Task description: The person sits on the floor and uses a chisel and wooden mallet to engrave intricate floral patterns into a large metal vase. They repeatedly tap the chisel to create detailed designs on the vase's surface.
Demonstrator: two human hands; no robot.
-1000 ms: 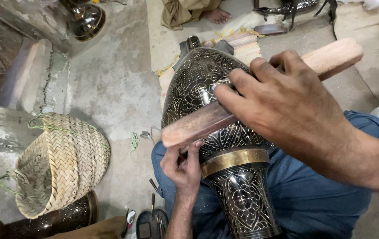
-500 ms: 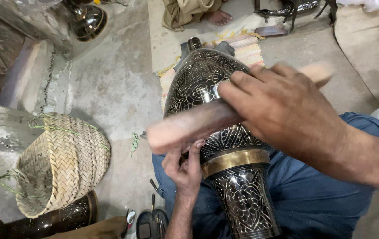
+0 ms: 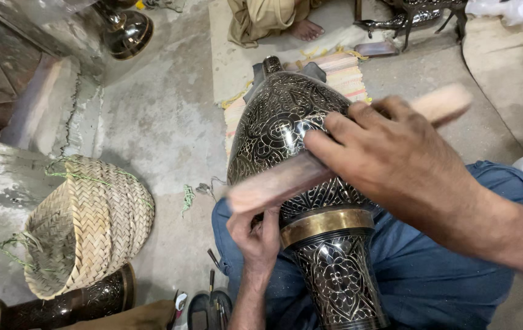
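Note:
A large dark engraved metal vase (image 3: pixel 286 128) with a brass band lies across my lap, its neck pointing toward me. My right hand (image 3: pixel 389 159) grips a pale wooden stick (image 3: pixel 273 183) that lies across the vase's belly and is blurred with motion. Below the stick's near end, my left hand (image 3: pixel 255 235) is pressed against the vase's left side; its fingers are closed on something small that I cannot make out.
A woven straw basket (image 3: pixel 84 229) sits on the concrete floor at left. A second dark engraved piece (image 3: pixel 60 305) lies below it. Small tools (image 3: pixel 209 302) lie by my knee. Another person's bare foot (image 3: pixel 307 27) rests on a mat beyond the vase. More metalware (image 3: pixel 124 30) stands upper left.
The stick has swung across the vase in my right hand, its far end lifting and its near end dropping. My left hand and the vase stay put.

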